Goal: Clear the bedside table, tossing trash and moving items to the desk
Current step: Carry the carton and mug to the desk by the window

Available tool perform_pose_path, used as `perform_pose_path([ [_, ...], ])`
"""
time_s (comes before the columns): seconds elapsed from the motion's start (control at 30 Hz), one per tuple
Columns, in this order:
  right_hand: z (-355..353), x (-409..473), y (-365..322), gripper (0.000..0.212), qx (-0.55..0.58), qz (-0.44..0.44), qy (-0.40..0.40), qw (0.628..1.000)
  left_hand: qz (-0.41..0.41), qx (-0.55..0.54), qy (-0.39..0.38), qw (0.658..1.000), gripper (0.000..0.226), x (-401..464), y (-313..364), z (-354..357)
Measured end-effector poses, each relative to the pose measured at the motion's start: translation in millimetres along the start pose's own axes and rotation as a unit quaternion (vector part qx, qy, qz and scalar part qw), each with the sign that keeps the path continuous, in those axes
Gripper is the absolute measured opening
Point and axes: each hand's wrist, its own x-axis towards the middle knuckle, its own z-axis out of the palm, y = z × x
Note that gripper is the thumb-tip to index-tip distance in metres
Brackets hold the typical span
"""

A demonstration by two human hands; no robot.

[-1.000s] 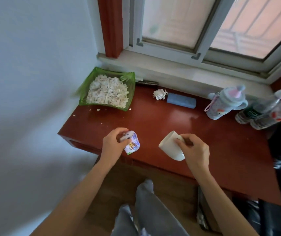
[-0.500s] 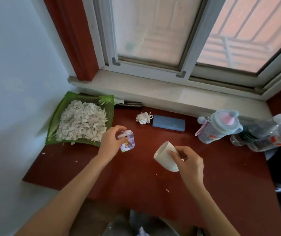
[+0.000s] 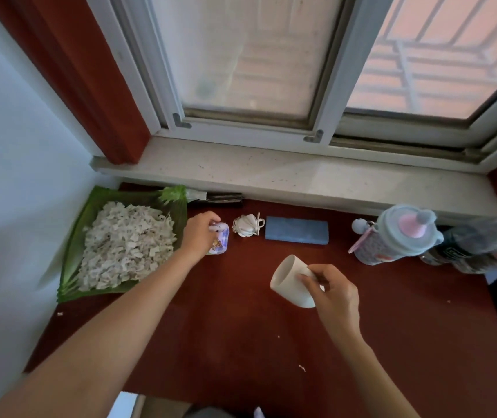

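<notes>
Left hand grips a small purple-and-white packet, low over the red tabletop, just right of the green leaf-shaped tray; can't tell if the packet touches the surface. Tray holds a heap of white paper scraps. Right hand holds a white mug, fingers pinched on its handle side, mug tilted with the opening facing up-left, above the tabletop centre. Behind, along the window sill: crumpled white paper wad just beside the packet, then a blue rectangular case. Far right: child's sippy bottle with pink spout, lying beside clear plastic bottles. Few scrap bits lie loose on the tabletop.
</notes>
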Motion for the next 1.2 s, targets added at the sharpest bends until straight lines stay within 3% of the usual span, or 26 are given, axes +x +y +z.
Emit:
perform_pose_path([
  [0.27,13,13,-4,0.009,-0.003,0.020,0.023,1.000,-0.019,-0.043,-0.059,0.997,0.036,43,-4,7],
  [0.5,22,21,-7,0.010,0.012,0.045,0.054,0.997,0.025,0.017,-0.058,0.998,0.032,55,-13,21],
  [0.67,22,21,-11,0.012,0.024,0.061,0.078,0.995,0.029,0.071,-0.028,0.997,0.044,43,-14,29],
  [0.87,21,18,-10,0.013,0.033,0.076,0.091,0.992,0.146,0.144,0.037,0.978,0.045,-20,-18,38],
  [1.2,12,-1,-1,0.008,0.013,0.110,0.143,0.984,0.295,0.263,-0.106,0.912,0.060,-121,-44,77],
])
